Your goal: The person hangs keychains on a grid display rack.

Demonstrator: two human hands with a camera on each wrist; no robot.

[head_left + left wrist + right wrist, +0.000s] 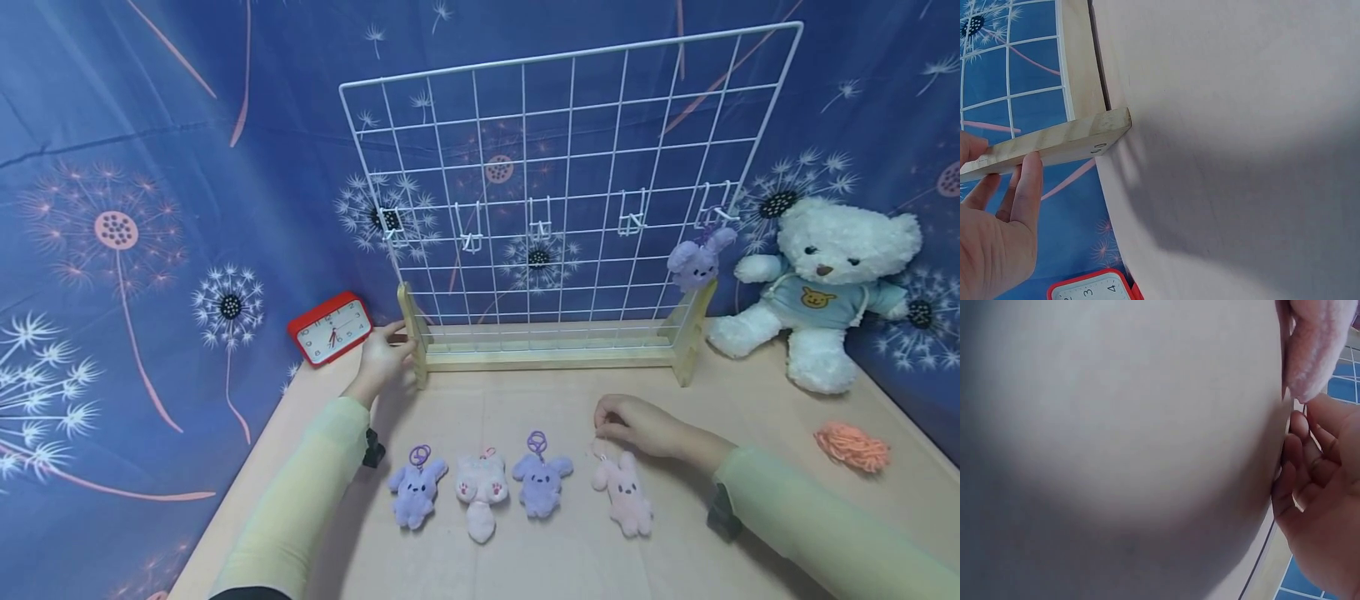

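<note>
My left hand (384, 357) holds the left wooden upright (1079, 140) of a white wire grid rack (570, 154), thumb on one face and fingers on the other. At the front right, my right hand (647, 423) pinches the ring end of a pink plush keychain (628, 498), which lies on the table; the ring is mostly hidden by the fingers. To its left lie a purple plush keychain (542, 487), a white plush keychain (482, 492) with pink paws and another purple plush keychain (415, 496). One more purple plush keychain (693, 262) hangs from the rack's rightmost hook.
Several white hooks sit in a row across the grid, one being a left-middle hook (470, 237). A red clock (332, 329) stands beside the left upright. At right are a white teddy bear (825, 283) in a blue shirt and a bundle of orange yarn (852, 446).
</note>
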